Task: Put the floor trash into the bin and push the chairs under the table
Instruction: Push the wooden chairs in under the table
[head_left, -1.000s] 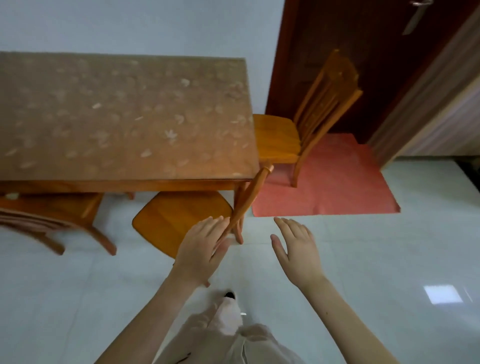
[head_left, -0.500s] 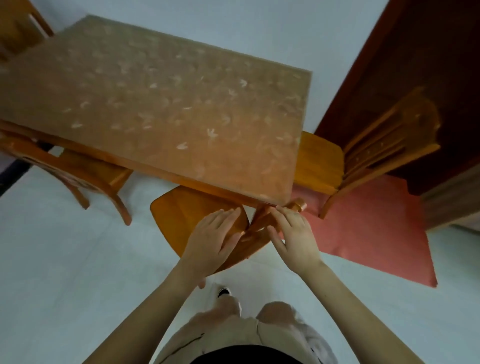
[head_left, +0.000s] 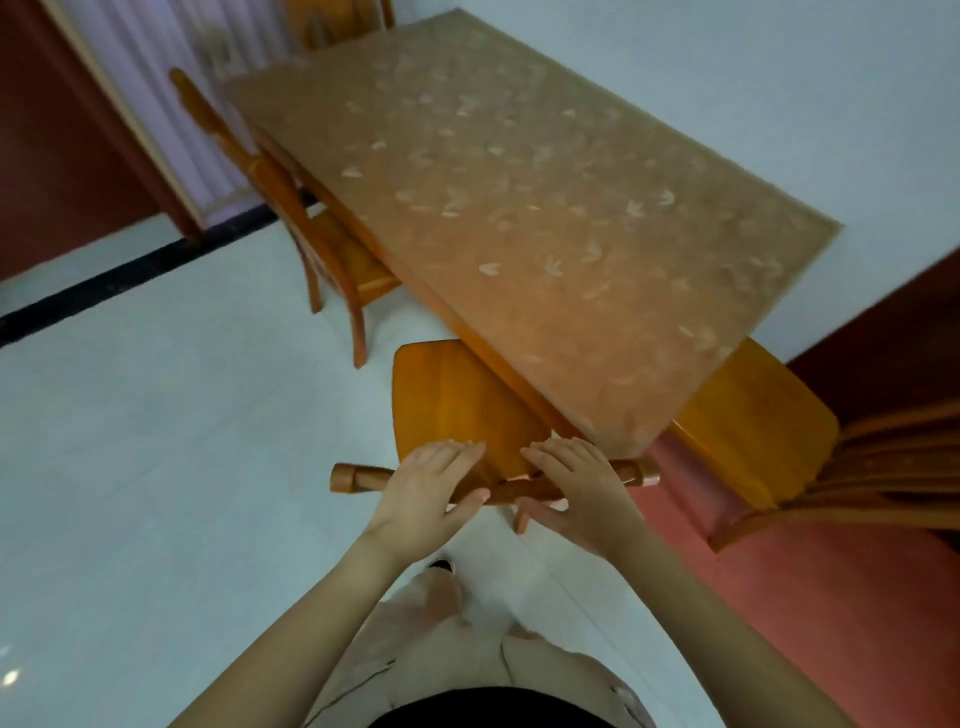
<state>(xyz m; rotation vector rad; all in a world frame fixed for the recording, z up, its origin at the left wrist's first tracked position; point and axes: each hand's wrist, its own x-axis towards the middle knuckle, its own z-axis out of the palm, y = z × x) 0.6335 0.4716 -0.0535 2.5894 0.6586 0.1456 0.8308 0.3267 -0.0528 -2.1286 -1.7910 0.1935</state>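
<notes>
A wooden chair (head_left: 447, 400) stands right in front of me, its seat partly under the near long side of the table (head_left: 545, 208). Both hands grip the chair's top rail. My left hand (head_left: 426, 488) wraps the rail left of centre and my right hand (head_left: 576, 488) wraps it right of centre. The rail's rounded ends stick out on either side of my hands. No floor trash and no bin are in view.
A second chair (head_left: 311, 228) is tucked at the table's far left side. A third chair (head_left: 769, 431) stands at the table's right end on a red mat (head_left: 779, 597). A dark red door (head_left: 47, 156) and a black floor strip (head_left: 104, 280) lie at left. My legs are below.
My hands moved from hovering near the chair back to gripping its top rail. The view swung left and the chair back turned square to me.
</notes>
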